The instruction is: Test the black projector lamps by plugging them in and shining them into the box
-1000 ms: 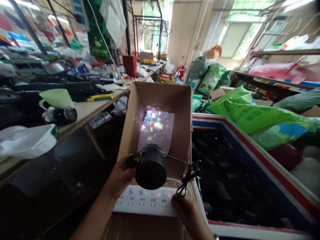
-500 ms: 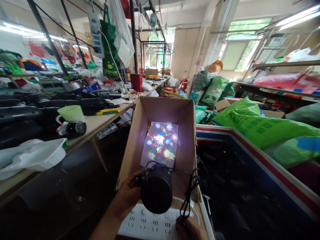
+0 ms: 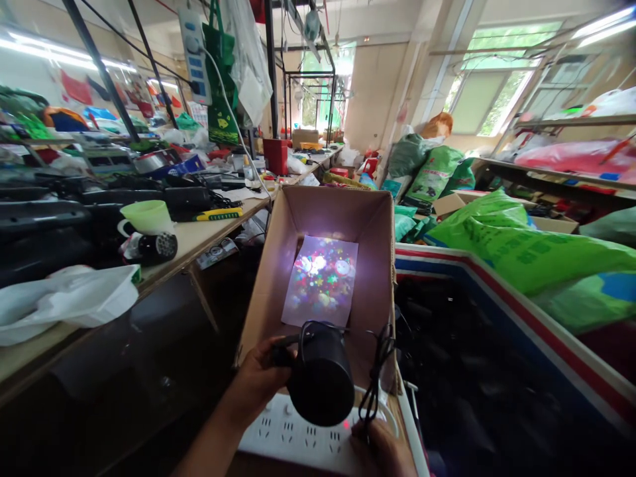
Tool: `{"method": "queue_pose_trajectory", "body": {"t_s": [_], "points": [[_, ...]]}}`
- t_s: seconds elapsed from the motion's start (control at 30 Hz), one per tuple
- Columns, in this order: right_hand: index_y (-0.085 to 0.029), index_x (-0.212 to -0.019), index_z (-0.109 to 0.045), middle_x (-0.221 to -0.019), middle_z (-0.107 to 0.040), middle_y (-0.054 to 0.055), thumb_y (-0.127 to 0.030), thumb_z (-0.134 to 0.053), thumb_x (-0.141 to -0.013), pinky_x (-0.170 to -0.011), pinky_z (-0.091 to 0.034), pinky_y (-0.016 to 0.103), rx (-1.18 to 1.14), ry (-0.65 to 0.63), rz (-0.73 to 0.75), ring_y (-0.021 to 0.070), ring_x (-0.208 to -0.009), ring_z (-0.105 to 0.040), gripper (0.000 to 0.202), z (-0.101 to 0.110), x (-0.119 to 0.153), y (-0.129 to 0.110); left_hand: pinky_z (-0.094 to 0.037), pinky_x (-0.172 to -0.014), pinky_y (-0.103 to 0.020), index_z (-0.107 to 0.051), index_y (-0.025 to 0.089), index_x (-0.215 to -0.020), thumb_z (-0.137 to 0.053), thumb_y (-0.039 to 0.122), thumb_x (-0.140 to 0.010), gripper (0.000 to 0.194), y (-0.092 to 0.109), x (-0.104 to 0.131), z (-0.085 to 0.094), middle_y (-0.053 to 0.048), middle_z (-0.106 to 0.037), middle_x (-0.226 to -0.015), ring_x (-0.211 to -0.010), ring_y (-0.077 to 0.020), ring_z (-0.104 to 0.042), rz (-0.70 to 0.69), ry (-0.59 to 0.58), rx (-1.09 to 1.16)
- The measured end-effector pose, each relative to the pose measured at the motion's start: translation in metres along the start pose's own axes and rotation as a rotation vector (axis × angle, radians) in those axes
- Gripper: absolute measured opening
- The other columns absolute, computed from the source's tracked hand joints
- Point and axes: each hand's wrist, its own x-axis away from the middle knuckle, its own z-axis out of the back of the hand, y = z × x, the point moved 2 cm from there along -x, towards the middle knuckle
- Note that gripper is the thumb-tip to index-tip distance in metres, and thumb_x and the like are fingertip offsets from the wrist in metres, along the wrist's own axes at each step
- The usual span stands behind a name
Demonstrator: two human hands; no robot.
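My left hand (image 3: 258, 381) is closed on the side bracket of a black cylindrical projector lamp (image 3: 322, 377), tilted toward the inside of a cardboard box (image 3: 375, 218). Coloured figures and stars shine on a pale sheet of paper (image 3: 295, 308) at the bottom of the box. From the lamp runs a black power cord (image 3: 377, 371), bundled in loops. My right hand (image 3: 380, 447) is closed around the cord's lower end at the right part of a white power strip (image 3: 278, 430). Its fingers hide any plug. A small red light glows on the strip beside them.
On the left, a wooden table (image 3: 193, 248) carries black lamp housings, a pale green mug (image 3: 149, 217), a yellow-handled cutter (image 3: 218, 214) and white plastic trays (image 3: 99, 301). To the right, a large striped-edge bin (image 3: 497, 291) holds dark parts, with a green sack (image 3: 501, 232) over its far side.
The lamp has shifted slightly right in my left hand, and the projected figures on the paper have moved. A red light now shows on the power strip. My right hand stays at the strip.
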Motion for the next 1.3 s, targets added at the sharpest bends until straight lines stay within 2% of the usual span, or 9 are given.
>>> {"method": "queue_pose_trajectory", "body": {"t_s": [0.27,0.47,0.57,0.73,0.9,1.07,1.13,1.2,1.3], "points": [[-0.023,-0.09,-0.065,-0.087,-0.069,0.005,-0.023,-0.051,-0.082,-0.059,-0.05,0.027,-0.134,0.137,-0.03,0.0224,-0.076,-0.066,0.017,0.011,0.006,-0.005,-0.042,-0.054,-0.017,-0.068,0.017,-0.085,-0.078,0.009,-0.058,0.03,0.0,0.019,-0.013,0.002,-0.064,-0.071,-0.062,-0.0107,-0.056,-0.008,-0.082,-0.266],[-0.02,-0.091,-0.068,-0.096,-0.069,0.007,-0.012,-0.056,-0.069,-0.074,-0.051,0.03,-0.19,0.144,-0.069,0.026,-0.092,-0.063,0.027,0.019,0.001,-0.024,-0.045,-0.078,-0.025,-0.067,0.019,-0.09,-0.06,0.008,-0.072,0.023,0.012,0.039,-0.032,-0.001,-0.067,-0.087,-0.085,-0.0167,-0.06,-0.193,-0.276,-0.792],[-0.02,-0.099,-0.067,-0.102,-0.067,0.008,-0.022,-0.061,-0.075,-0.082,-0.048,0.034,-0.392,0.168,-0.181,0.0269,-0.098,-0.06,0.025,0.023,-0.005,-0.035,-0.046,-0.079,-0.024,-0.066,0.021,-0.092,-0.059,0.007,-0.072,0.025,0.018,0.044,-0.032,0.0,-0.067,-0.09,-0.085,-0.0153,-0.061,-0.27,-0.299,-0.823],[-0.019,-0.09,-0.067,-0.085,-0.067,0.007,-0.05,-0.058,-0.082,-0.071,-0.049,0.031,-0.815,0.21,-0.446,0.0226,-0.082,-0.061,0.033,0.044,-0.009,-0.035,-0.046,-0.084,-0.025,-0.064,0.022,-0.102,-0.051,-0.004,-0.067,0.045,0.027,0.053,-0.034,-0.002,-0.065,-0.1,-0.093,-0.0155,-0.061,-0.471,-0.391,-0.978],[-0.021,-0.113,-0.06,-0.086,-0.068,0.007,-0.067,-0.064,-0.067,-0.049,-0.044,0.025,-1.01,-0.011,-0.417,0.0146,-0.057,-0.056,0.065,0.06,0.009,-0.046,-0.047,-0.085,-0.028,-0.057,0.022,-0.115,-0.043,-0.007,-0.074,0.052,0.021,0.071,-0.063,-0.006,-0.06,-0.107,-0.098,-0.0176,-0.057,-0.584,-0.642,-1.163],[-0.021,-0.119,-0.057,-0.112,-0.064,0.01,-0.049,-0.082,-0.055,-0.082,-0.049,0.036,-1.044,-0.096,-0.362,0.0269,-0.096,-0.06,0.074,0.059,0.034,-0.063,-0.042,-0.099,-0.039,-0.058,0.022,-0.112,-0.046,0.005,-0.084,0.034,0.011,0.086,-0.097,-0.009,-0.059,-0.109,-0.102,-0.0203,-0.056,-0.669,-0.791,-1.076],[-0.021,-0.121,-0.056,-0.11,-0.066,0.01,-0.049,-0.08,-0.056,-0.086,-0.048,0.04,-1.112,-0.046,-0.348,0.0285,-0.097,-0.061,0.075,0.065,0.043,-0.067,-0.038,-0.102,-0.041,-0.05,0.026,-0.122,-0.056,0.012,-0.081,0.044,0.003,0.083,-0.098,-0.01,-0.049,-0.129,-0.119,-0.0245,-0.047,-0.545,-0.613,-0.904],[-0.021,-0.122,-0.054,-0.108,-0.067,0.01,-0.049,-0.079,-0.057,-0.085,-0.049,0.041,-1.162,0.066,-0.337,0.0287,-0.095,-0.063,0.075,0.077,0.051,-0.072,-0.033,-0.105,-0.048,-0.038,0.028,-0.132,-0.073,0.025,-0.069,0.072,-0.013,0.078,-0.096,-0.012,-0.035,-0.142,-0.13,-0.0315,-0.034,-0.235,-0.443,-0.679],[-0.021,-0.122,-0.055,-0.107,-0.067,0.01,-0.05,-0.08,-0.054,-0.085,-0.049,0.039,-1.108,0.148,-0.303,0.0292,-0.095,-0.062,0.078,0.098,0.058,-0.081,-0.043,-0.093,-0.048,-0.044,0.02,-0.128,-0.084,0.039,-0.051,0.089,-0.046,0.081,-0.103,-0.015,-0.048,-0.13,-0.114,-0.0364,-0.05,0.341,-0.562,-0.323]]}}
